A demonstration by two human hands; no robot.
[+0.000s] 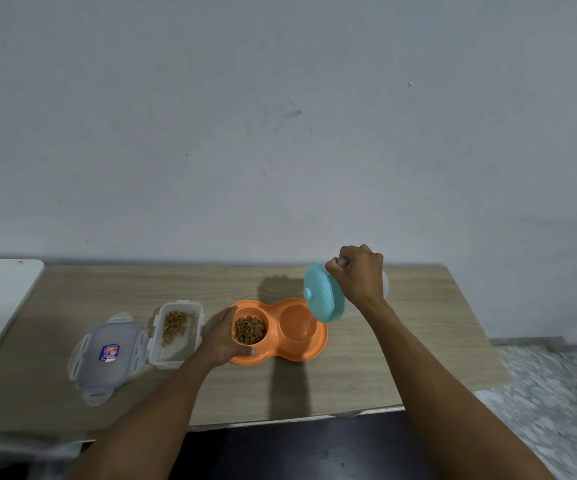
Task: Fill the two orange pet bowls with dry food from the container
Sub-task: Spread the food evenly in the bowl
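left hand wrapped round the left end of the orange bowls, left bowl full | right hand gripping a teal lid, tilted over the empty right bowl | container sits left, nearer the left hand

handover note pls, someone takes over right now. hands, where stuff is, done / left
Left hand: gripping the left end of the orange plastic double pet bowl on the wooden table.
Right hand: holding a teal round plastic container tipped over the right well; what else it grips is unclear.
Left well: filled with brown dry kibble.
Right well: looks empty.
Clear rectangular plastic food container: open, left of the bowl, some kibble inside. Its clear clip-on lid lies flat beside it.
Done: left well. Left: fill the right well.
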